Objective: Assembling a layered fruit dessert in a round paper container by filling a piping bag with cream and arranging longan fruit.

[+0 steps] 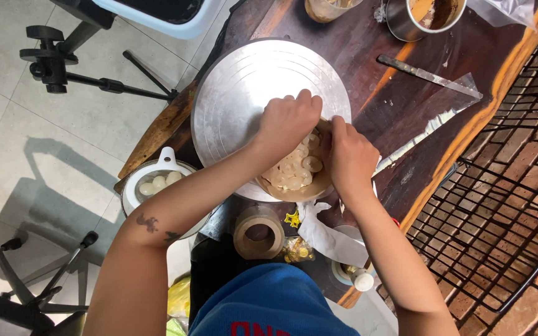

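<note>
Our left hand (287,118) has its fingers curled down over the far rim of the little round cake (297,169), pressed together against its side, and our right hand (348,155) cups the other side, fingers tucked under so we can't really tell if they're pinching the clear wrap or just bracing. The cake is topped with pale round slices and sits on the near edge of the silver turntable (238,93), which takes up the middle of the dark wooden worktop (406,106). It's round, so there's no real long axis; its flat top faces straight up at us. What worries us: it's off-centre on the turntable, near the rim, so a push from either hand could spin the plate or slide the cake toward our side, and squeezing too hard could shift the slices. Further out there's a white strainer bowl (157,180) with more pale balls on our left, a roll of tape (258,231) below, a long spatula (428,76) and a metal pot (424,15) up top.
</note>
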